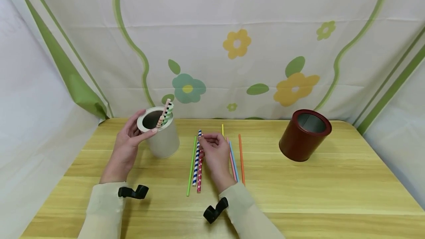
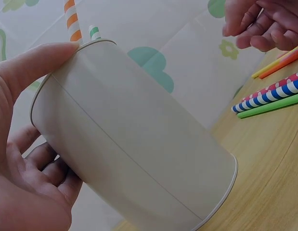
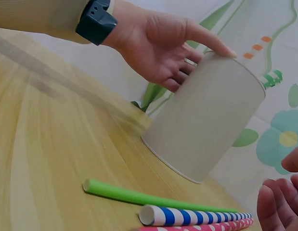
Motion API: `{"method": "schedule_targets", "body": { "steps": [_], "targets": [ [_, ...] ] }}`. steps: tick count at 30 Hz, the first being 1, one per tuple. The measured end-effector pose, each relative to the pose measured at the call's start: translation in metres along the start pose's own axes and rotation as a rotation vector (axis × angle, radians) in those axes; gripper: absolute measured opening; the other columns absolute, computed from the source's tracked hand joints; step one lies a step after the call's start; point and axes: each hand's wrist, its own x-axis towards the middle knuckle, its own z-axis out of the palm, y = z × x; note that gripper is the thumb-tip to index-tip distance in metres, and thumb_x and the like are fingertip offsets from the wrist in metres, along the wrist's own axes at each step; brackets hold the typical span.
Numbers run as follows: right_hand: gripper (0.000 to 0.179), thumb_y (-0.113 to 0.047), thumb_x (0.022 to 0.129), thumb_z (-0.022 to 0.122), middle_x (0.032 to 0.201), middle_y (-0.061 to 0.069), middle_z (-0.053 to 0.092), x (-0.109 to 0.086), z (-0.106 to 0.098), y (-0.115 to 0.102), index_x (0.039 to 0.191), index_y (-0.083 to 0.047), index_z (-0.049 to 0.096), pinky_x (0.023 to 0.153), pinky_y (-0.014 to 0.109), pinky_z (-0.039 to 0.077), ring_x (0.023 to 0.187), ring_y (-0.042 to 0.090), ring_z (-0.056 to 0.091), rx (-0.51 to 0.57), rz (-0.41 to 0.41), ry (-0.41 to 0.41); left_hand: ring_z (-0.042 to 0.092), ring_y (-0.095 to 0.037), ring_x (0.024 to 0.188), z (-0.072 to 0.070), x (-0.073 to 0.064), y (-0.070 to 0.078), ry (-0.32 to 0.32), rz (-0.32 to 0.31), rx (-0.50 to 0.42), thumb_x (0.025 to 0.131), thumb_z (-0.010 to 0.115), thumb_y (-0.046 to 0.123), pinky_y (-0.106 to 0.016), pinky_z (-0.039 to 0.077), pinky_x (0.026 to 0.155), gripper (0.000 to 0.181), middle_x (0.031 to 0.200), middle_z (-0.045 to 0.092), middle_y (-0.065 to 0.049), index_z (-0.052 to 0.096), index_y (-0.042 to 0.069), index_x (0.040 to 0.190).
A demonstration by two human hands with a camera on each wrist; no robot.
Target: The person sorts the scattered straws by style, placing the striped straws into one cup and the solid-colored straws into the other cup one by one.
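Observation:
My left hand (image 1: 127,145) grips a white can (image 1: 164,143) at the left, thumb on its rim and fingers behind its far side. Striped paper straws (image 1: 168,113), one with orange bands (image 2: 71,21) and one with green bands (image 2: 94,32), stick up out of the can. Over the middle of the table, my right hand (image 1: 217,156) has loosely bent fingers, with a gap between thumb and fingers in the right wrist view. Its fingertips overlap the top of a blue-and-white striped straw (image 1: 195,169) in the head view. Beside that lie a pink dotted straw (image 1: 199,182) and a green straw (image 1: 190,170).
Right of my right hand lie yellow (image 1: 223,129), pink (image 1: 233,165), blue (image 1: 234,159) and orange (image 1: 241,158) straws. A dark red can (image 1: 297,141) stands farther right. A flowered curtain (image 1: 212,47) hangs behind the wooden table (image 1: 315,202).

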Motion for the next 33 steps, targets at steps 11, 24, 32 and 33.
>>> {"method": "schedule_targets", "body": {
  "steps": [11,24,32,33],
  "targets": [
    [0.019,-0.01,0.094,0.08,0.101,0.011,0.07,0.005,-0.008,0.004,0.109,-0.004,0.07,0.058,0.027,0.059,0.071,0.019,0.068,-0.159,0.066,-0.034,0.046,-0.012,0.141,0.003,0.0,0.001,-0.007,0.002,0.003,0.098,0.078,0.005,-0.013,0.044,0.106,0.082,0.169,0.042,-0.003,0.039,0.022,0.168],
    [0.029,-0.013,0.087,0.089,0.1,0.007,0.073,0.004,-0.011,0.008,0.107,-0.009,0.068,0.069,0.03,0.059,0.084,0.018,0.067,-0.545,0.0,-0.108,0.048,-0.011,0.138,0.003,0.001,0.001,-0.007,-0.003,-0.002,0.098,0.078,0.004,-0.014,0.044,0.106,0.082,0.167,0.044,-0.002,0.04,0.023,0.167],
    [0.029,-0.011,0.084,0.091,0.092,0.005,0.072,0.004,-0.008,0.009,0.101,-0.009,0.067,0.067,0.029,0.057,0.079,0.017,0.065,-0.642,-0.051,-0.121,0.047,-0.011,0.139,0.003,0.001,0.001,-0.005,0.0,-0.003,0.098,0.078,0.004,-0.014,0.044,0.106,0.081,0.168,0.044,-0.002,0.04,0.023,0.167],
    [0.029,-0.011,0.084,0.09,0.092,0.005,0.072,0.003,-0.007,0.008,0.101,-0.009,0.067,0.067,0.028,0.057,0.078,0.016,0.065,-0.646,-0.05,-0.12,0.047,-0.011,0.139,0.003,0.001,0.0,-0.005,0.001,-0.004,0.098,0.078,0.004,-0.014,0.044,0.106,0.081,0.167,0.044,-0.002,0.04,0.023,0.167]
  ]
}}
